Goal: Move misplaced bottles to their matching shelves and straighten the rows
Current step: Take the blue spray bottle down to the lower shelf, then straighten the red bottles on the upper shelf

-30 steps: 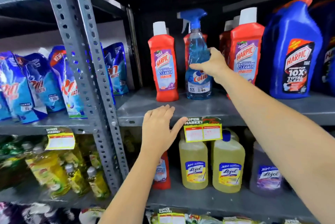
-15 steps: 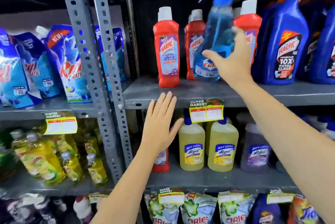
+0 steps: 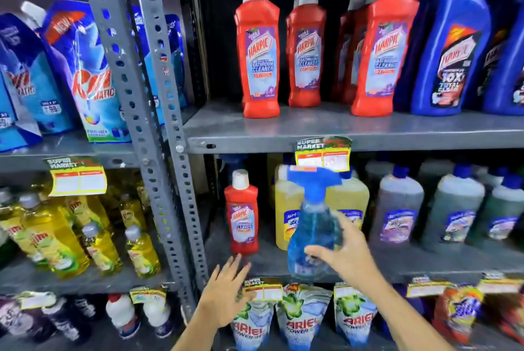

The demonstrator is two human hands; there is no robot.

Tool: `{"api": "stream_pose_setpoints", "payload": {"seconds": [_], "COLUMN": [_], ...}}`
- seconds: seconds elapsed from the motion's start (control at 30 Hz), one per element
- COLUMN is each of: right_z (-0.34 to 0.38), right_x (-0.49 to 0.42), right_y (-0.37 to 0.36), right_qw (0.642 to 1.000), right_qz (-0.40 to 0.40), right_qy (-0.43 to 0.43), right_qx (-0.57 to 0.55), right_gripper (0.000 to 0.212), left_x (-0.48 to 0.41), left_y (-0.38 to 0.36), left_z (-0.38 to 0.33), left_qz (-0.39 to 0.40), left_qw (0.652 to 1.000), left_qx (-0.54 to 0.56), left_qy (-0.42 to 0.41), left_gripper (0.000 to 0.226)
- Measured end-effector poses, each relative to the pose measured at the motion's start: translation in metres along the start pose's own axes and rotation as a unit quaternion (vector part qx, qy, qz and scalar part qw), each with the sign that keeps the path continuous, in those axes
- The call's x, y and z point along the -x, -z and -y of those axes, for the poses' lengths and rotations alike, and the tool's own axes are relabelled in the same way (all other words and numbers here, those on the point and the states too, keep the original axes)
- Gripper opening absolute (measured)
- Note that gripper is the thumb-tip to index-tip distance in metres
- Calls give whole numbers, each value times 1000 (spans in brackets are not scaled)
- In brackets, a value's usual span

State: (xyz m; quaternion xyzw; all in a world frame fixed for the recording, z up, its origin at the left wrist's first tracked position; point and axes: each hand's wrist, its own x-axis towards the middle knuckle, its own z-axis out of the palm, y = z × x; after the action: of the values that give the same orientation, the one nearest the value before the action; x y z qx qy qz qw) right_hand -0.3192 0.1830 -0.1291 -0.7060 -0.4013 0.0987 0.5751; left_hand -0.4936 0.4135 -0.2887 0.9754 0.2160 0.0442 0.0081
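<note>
1 spray bottle [image 3: 312, 237] gripped around the lower body by right hand [image 3: 347, 258], fingers wrapped, held in front of middle shelf [image 3: 425, 261] by yellow jugs [image 3: 286, 217]. Left hand [image 3: 224, 291] spread flat, empty, below stray red bottle [image 3: 241, 217]. Likely light, smooth, slippery plastic; firmer hold probably at the neck under the trigger.

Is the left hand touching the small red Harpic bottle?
Apart. The head view shows bare shelf between the left hand fingertips and the small red Harpic bottle.
</note>
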Motion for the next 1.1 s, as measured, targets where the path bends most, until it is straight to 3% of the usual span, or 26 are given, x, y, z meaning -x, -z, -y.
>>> {"api": "stream_pose_setpoints", "payload": {"seconds": [0.07, 0.13, 0.2, 0.27, 0.5, 0.6, 0.73, 0.93, 1.03, 1.1], "right_z": [-37, -60, -77, -86, -101, -103, -110, -114, -111, -98], "right_x": [-12, -25, -37, -46, -57, -53, -49, -52, -49, -37], "right_y": [-12, -21, -28, -32, -33, -25, -22, -30, -30, -33], "right_qw": [999, 997, 996, 995, 993, 988, 976, 973, 973, 977], "right_qz": [18, 17, 12, 8, 44, 64, 92, 68, 84, -4], "right_qy": [-44, -72, -87, -95, -99, -115, -135, -141, -182, -200], "right_qx": [16, 26, 31, 38, 54, 87, 146, 169, 115, 73], "right_gripper": [64, 65, 64, 66, 69, 62, 68, 65, 79, 85], "left_x": [-3, -4, -2, 2, 4, 4, 4, 4, 5, 5], "left_y": [-4, -12, -13, -17, -28, -30, -29, -31, -32, -33], "left_z": [-4, -4, -3, 0, 3, 6, 6, 7, 7, 7], "left_qz": [9, 77, 38, 87, 76, 68, 68, 78, 82, 74], "left_qw": [1000, 997, 999, 994, 996, 997, 997, 996, 996, 997], "left_qx": [-1, 6, -3, 22, 26, 25, 25, 15, 9, 3], "left_qy": [15, 27, 26, 55, 44, 39, 35, 35, 37, 37], "left_gripper": [90, 91, 81, 76, 77, 78, 76, 74, 70, 69]}}
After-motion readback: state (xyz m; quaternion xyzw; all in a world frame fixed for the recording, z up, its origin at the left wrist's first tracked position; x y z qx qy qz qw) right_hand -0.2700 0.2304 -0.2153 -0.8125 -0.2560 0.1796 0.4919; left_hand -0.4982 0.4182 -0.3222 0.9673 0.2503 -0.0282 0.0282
